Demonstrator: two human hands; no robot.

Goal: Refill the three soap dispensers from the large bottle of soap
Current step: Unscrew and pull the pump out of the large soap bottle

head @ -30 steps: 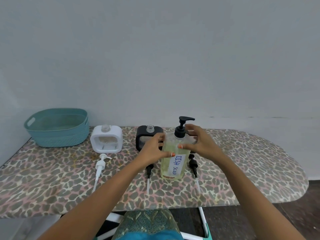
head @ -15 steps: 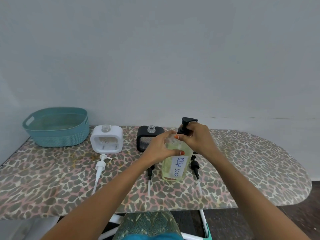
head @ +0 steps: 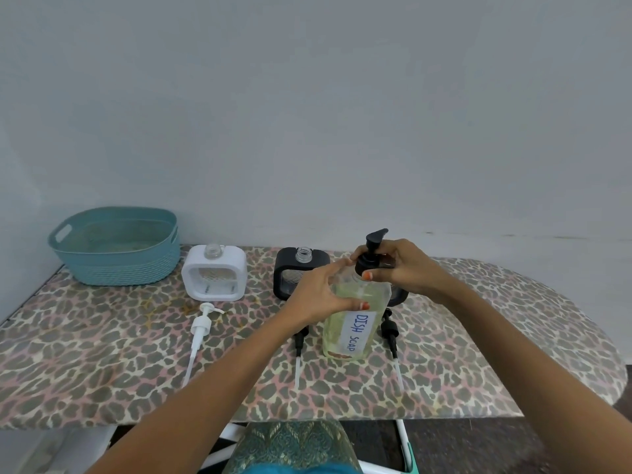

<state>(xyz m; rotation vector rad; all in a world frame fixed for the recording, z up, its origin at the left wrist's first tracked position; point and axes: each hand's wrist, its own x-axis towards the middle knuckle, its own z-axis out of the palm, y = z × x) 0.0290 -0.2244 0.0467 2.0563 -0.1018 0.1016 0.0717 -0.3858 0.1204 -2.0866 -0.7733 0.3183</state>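
Observation:
The large clear bottle (head: 352,323) of yellowish soap, labelled "DISH SOAP", stands upright on the leopard-print board (head: 102,364). My left hand (head: 319,295) grips its shoulder. My right hand (head: 396,268) is closed on the collar of its black pump cap (head: 372,246). A white dispenser (head: 214,277) and a black dispenser (head: 290,268) stand behind with open necks; a third, black dispenser (head: 398,295) is mostly hidden behind the bottle and my right hand. Their pumps lie on the board: a white pump (head: 200,328) and two black pumps (head: 299,340) (head: 391,331).
A teal basket (head: 116,246) sits at the back left of the board, against the grey wall. The board's rounded end (head: 588,357) lies to the right. Below its front edge are white legs and a patterned green cloth (head: 290,446).
My right hand has moved from the bottle's side up onto the pump collar and turned with it; the pump nozzle now points up and to the right. My left hand keeps its hold.

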